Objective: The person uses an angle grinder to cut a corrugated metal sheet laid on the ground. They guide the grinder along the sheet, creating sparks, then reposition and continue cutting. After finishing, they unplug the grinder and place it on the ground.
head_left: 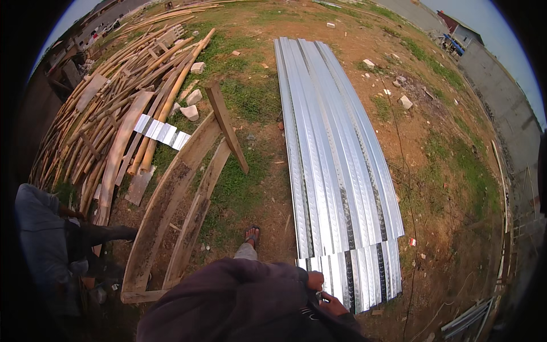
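Long ribbed silver metal sheets (336, 148) lie on the ground to my right. At their near end, a shorter ribbed piece (364, 276) shows beyond the edge of the upper sheet. My left hand (315, 280) is closed at the near left corner of this metal; what its fingers hold is hidden. Just below it, my right hand (333, 306) is closed around something small, dark and partly shiny, too small to name. Both hands are close together beside the short piece, and my dark sleeves cover the wrists.
A wooden frame of planks (176, 199) lies left of my foot. Beyond it is a heap of bamboo poles and boards (119, 108), with a small ribbed metal strip (162, 132) on it. Another person (45, 239) is at far left. White blocks (194, 97) dot the ground.
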Tool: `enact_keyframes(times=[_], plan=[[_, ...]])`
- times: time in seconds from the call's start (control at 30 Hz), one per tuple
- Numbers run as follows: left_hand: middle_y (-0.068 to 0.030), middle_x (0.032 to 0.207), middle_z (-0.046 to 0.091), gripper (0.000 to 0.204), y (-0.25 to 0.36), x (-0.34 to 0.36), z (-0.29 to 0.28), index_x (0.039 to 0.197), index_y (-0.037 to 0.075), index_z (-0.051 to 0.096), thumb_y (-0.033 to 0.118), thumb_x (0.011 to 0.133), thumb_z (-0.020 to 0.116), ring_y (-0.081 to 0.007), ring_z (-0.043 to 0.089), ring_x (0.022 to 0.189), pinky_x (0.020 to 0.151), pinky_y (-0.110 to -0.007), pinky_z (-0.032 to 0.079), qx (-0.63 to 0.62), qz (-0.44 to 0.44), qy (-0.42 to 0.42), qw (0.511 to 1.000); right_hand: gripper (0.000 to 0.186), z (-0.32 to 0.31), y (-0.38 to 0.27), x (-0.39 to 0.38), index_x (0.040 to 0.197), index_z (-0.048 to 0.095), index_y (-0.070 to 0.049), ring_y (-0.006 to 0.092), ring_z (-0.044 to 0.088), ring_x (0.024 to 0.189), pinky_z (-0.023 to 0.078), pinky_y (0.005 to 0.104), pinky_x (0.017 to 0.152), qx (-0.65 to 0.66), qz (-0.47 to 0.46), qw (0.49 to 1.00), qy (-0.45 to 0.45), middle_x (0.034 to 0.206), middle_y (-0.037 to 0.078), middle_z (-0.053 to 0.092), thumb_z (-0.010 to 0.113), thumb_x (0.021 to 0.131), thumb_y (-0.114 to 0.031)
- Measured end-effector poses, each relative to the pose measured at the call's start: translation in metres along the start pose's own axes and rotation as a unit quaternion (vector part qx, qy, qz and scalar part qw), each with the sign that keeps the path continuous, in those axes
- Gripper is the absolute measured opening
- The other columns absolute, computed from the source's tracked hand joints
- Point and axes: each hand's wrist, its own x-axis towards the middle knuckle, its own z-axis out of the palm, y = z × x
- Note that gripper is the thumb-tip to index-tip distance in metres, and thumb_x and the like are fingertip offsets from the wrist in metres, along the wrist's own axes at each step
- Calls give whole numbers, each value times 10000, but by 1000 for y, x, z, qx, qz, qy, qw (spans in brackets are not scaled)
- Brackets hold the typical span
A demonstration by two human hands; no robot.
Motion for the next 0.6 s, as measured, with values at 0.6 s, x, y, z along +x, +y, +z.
enact_keyframes(times=[0.6], plan=[[-222,792,681,373,-192,-57,-339,762,-2,699,364,688,704,-397,670,726,645,-474,529,30,-119,33,992,325,-21,-317,284,1112,575,21,183,652,927,515,316,802,-14,22,994,103,1035,119,668,696,855,-137]])
